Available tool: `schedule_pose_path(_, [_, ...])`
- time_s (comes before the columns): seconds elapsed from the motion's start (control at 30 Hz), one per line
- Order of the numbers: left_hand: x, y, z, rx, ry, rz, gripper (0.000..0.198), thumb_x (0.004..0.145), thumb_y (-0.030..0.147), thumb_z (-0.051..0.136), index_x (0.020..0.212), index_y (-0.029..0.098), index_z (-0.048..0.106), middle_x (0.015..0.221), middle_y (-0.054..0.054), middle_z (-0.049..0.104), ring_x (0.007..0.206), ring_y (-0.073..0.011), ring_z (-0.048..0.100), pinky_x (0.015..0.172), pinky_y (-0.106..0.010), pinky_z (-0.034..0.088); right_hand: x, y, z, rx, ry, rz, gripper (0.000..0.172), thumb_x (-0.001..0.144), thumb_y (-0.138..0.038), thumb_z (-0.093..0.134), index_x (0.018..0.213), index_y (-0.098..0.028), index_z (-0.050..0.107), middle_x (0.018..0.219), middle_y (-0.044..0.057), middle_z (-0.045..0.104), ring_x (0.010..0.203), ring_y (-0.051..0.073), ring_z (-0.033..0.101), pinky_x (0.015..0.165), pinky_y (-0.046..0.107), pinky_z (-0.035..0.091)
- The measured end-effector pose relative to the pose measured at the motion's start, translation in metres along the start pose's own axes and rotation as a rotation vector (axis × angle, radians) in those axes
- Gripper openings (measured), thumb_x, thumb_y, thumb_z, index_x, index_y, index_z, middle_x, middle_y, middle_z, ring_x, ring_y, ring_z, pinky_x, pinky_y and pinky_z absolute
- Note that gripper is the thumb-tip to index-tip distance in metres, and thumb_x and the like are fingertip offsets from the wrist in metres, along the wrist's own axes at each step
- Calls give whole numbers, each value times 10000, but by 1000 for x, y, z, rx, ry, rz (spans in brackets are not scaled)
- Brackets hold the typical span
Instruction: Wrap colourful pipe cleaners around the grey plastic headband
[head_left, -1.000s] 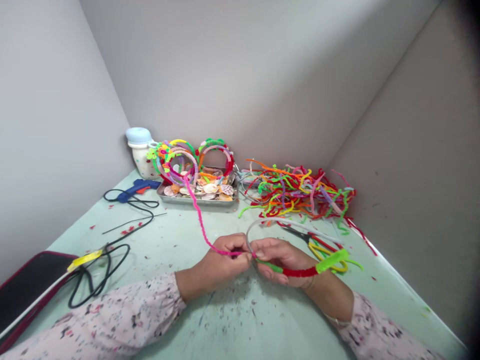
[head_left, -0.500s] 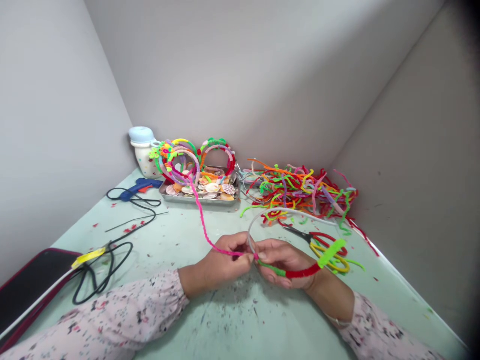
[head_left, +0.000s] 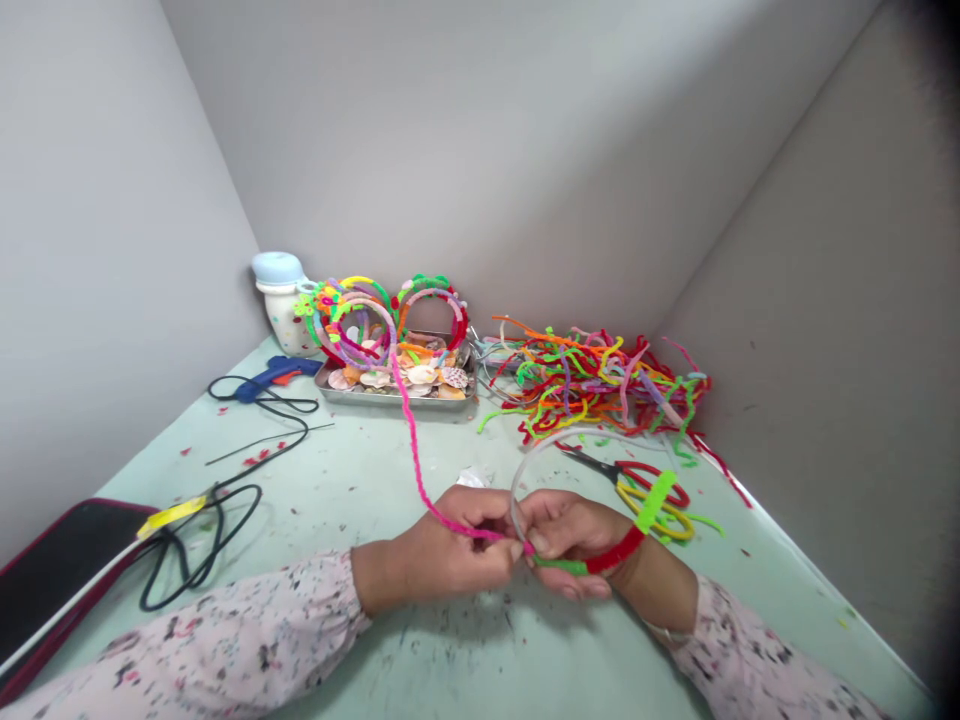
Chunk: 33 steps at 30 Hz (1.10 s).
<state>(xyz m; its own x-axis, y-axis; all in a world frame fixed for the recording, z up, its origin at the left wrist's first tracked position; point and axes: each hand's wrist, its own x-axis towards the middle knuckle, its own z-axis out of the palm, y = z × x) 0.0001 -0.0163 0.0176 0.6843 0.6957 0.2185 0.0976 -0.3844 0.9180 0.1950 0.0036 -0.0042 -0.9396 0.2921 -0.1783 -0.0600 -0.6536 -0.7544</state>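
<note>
Between finger and thumb, my left hand (head_left: 461, 545) pinches a bright pink pipe cleaner (head_left: 416, 462), whose long free end rises towards the tray. My right hand (head_left: 574, 540) is closed round a thin headband (head_left: 531, 462), bare and pale along its upper curve. Green and red pipe cleaner covers the headband's lower part, ending in a light green tip (head_left: 657, 500) above my right wrist. At the point where both hands meet, a little pink is wound on the band beside the green. My right palm and some fingertips are partly hidden.
A metal tray (head_left: 397, 400) holds shells and several finished headbands (head_left: 431, 290). Behind to the right lies a heap of pipe cleaners (head_left: 592, 375), with scissors (head_left: 645, 490) in front. A blue glue gun (head_left: 274, 378), its black cord, a white cup (head_left: 285, 310) and a dark tablet (head_left: 71, 550) are leftward.
Both hands have shifted slightly down and right with the headband. The pink pipe cleaner now hangs more steeply. A scrap of white paper shows behind my left hand.
</note>
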Motion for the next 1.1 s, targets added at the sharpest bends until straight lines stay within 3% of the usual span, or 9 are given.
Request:
schedule_pose_path(0.17, [-2, 3, 2, 15, -38, 53, 77, 710, 108, 509, 718, 107, 586, 646, -8, 530, 584, -84, 441, 545, -185, 348, -3, -2, 1, -10, -13, 43, 228, 717, -262, 654, 824, -88, 552, 524, 37, 648, 243, 91, 468, 222, 152, 324])
schedule_pose_path(0.27, [1, 1, 2, -55, 40, 1, 51, 728, 141, 531, 682, 123, 540, 592, 19, 478, 550, -71, 409, 521, -176, 331, -1, 0, 2, -40, 47, -22, 249, 724, -299, 657, 825, -104, 541, 517, 26, 639, 236, 84, 455, 221, 146, 304])
schedule_pose_path(0.33, [6, -3, 1, -147, 164, -80, 108, 762, 217, 549, 700, 140, 505, 573, 38, 447, 524, -63, 399, 499, -167, 324, 4, 0, 4, -67, 185, -159, 245, 744, -322, 645, 827, -130, 518, 511, 2, 623, 249, 75, 459, 240, 133, 294])
schedule_pose_path(0.47, [13, -15, -3, -320, 298, -275, 231, 791, 385, 552, 790, 165, 480, 504, 80, 384, 401, -50, 330, 393, -160, 266, 13, -4, 8, -109, 612, -547, 180, 790, -309, 591, 803, -178, 469, 533, -49, 589, 311, 55, 472, 306, 132, 310])
schedule_pose_path(0.53, [14, -18, -4, -326, 327, -310, 245, 783, 396, 565, 764, 168, 479, 476, 87, 373, 384, -48, 321, 387, -159, 258, 15, -7, 9, -209, 749, -599, 178, 786, -318, 584, 787, -181, 470, 548, -46, 588, 335, 62, 479, 330, 153, 321])
schedule_pose_path(0.63, [13, -17, -2, -303, 324, -251, 241, 792, 386, 563, 758, 155, 505, 499, 75, 397, 413, -48, 332, 411, -162, 266, 16, -8, 11, -387, 879, -588, 185, 790, -340, 568, 754, -176, 491, 570, -32, 588, 380, 72, 491, 385, 184, 362])
schedule_pose_path(0.77, [12, -14, 0, -257, 298, -142, 209, 820, 335, 540, 765, 133, 549, 625, 19, 528, 522, -66, 422, 512, -181, 333, 19, -3, 13, -570, 916, -559, 170, 814, -334, 544, 763, -177, 502, 575, -35, 577, 399, 78, 486, 416, 200, 386])
schedule_pose_path(0.87, [12, -17, 1, -194, 305, -137, 198, 833, 311, 517, 783, 128, 576, 711, -17, 596, 574, -80, 462, 547, -191, 349, 22, 2, 14, -655, 889, -536, 156, 828, -332, 531, 807, -179, 504, 586, -39, 572, 403, 81, 493, 409, 200, 382])
schedule_pose_path(1.1, [12, -23, -2, -17, 379, -135, 205, 815, 330, 533, 774, 137, 588, 643, 12, 528, 557, -85, 416, 530, -190, 327, 21, 5, 15, -730, 898, -535, 162, 829, -334, 531, 819, -173, 525, 577, -43, 544, 410, 78, 484, 405, 195, 376])
